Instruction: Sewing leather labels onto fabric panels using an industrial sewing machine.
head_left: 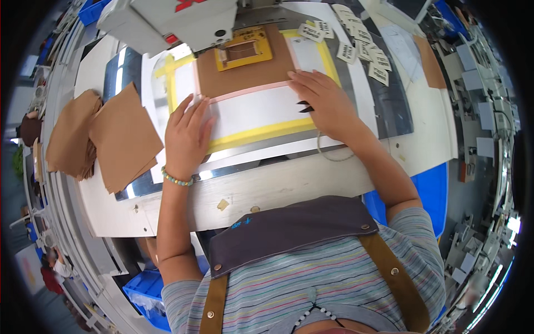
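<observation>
A brown fabric panel (222, 80) lies flat on a white sheet (256, 114) edged with yellow tape, within pink strips. Over the panel's far part sits a yellow clamp frame (245, 63) with a rectangular opening, under the sewing machine head (183, 25). My left hand (189, 133) rests with fingers stretched toward the panel's near left corner. At the near right corner, my right hand (325, 106) touches the panel with its fingertips. Two black points of what look like thread snips (305, 107) stick out from under its palm; their handle is hidden.
Two piles of brown fabric pieces, a left pile (72, 133) and a nearer pile (125, 139), lie to the left. Several white labels (361, 47) are spread at the far right. A blue bin (431, 189) stands below the table's right side, another blue bin (147, 292) at lower left.
</observation>
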### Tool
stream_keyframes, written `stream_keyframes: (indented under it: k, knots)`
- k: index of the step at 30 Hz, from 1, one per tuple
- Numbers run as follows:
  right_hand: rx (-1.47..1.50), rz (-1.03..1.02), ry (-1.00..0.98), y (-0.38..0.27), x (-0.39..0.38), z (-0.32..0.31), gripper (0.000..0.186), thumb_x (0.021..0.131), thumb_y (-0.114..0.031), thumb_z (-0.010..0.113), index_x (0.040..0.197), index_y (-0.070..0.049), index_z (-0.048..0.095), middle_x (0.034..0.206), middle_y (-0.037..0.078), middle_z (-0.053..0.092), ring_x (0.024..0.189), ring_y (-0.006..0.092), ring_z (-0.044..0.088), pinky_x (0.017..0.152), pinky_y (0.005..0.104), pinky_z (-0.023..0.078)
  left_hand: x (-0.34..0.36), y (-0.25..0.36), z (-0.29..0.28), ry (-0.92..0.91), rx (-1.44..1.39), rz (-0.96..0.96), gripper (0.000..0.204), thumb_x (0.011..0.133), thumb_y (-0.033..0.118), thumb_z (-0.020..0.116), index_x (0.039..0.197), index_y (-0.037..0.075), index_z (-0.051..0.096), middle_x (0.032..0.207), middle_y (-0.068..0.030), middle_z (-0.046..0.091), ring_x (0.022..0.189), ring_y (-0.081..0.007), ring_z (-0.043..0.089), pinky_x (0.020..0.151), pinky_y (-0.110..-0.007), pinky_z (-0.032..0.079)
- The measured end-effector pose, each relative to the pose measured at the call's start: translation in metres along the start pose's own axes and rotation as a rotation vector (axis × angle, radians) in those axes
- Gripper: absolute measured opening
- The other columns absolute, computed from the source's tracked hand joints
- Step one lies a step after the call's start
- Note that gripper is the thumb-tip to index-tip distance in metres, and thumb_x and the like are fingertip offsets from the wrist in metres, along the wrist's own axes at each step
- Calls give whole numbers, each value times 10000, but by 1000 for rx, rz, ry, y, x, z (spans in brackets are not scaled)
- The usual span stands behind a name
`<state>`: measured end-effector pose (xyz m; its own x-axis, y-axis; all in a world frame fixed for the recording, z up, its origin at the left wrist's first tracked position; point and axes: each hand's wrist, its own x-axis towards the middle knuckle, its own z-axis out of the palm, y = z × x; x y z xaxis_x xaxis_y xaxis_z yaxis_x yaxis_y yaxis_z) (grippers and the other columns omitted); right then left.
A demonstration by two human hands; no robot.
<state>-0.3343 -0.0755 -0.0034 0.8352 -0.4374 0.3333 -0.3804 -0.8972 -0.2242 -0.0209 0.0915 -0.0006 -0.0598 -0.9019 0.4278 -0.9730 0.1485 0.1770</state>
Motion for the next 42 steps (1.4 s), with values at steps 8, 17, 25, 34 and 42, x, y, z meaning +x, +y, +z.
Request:
stream_keyframes:
  k: [8, 17, 25, 34, 42]
  knots:
    - [61, -6, 55, 0, -1, -2, 544, 816, 43, 675, 1357, 7, 627, 1482, 146, 602, 1408, 318, 531, 1209, 467, 416, 4, 6, -1, -19, 31, -37, 428, 929, 66, 734, 1353, 41, 679, 1348, -111, 717, 1348, -348, 600, 1111, -447, 496]
    - [-35, 65, 78, 13, 16, -16, 440, 916, 25, 576, 1346, -35, 648, 1417, 98, 652, 1283, 282, 626, 1035, 417, 544, 3, 2, -2, -5, -45, -56, 437, 932, 71, 734, 1363, 36, 671, 1355, -125, 711, 1311, -350, 622, 1097, -443, 506]
    - [-487, 159, 3, 91, 66, -24, 155, 917, -54, 619, 1011, -62, 743, 1055, 46, 731, 980, 249, 720, 766, 391, 613, 3, 3, -4, -15, -64, -69, 422, 953, 79, 714, 1371, 47, 674, 1371, -125, 702, 1339, -343, 603, 1125, -448, 487]
    - [-262, 68, 319, 75, 88, -26, 142, 826, -83, 708, 962, -50, 731, 921, 54, 678, 814, 278, 718, 698, 384, 597, 4, 1, -13, -30, -55, -52, 419, 930, 62, 725, 1346, 45, 679, 1393, -114, 688, 1357, -345, 588, 1128, -451, 487]
    - [-261, -232, 204, 5, 119, 16, 137, 808, -70, 696, 942, -85, 725, 947, 38, 673, 902, 230, 706, 689, 347, 599, 34, 12, -21, -80, -122, 70, 467, 893, 53, 740, 1351, 27, 650, 1411, -128, 662, 1333, -377, 588, 1111, -453, 497]
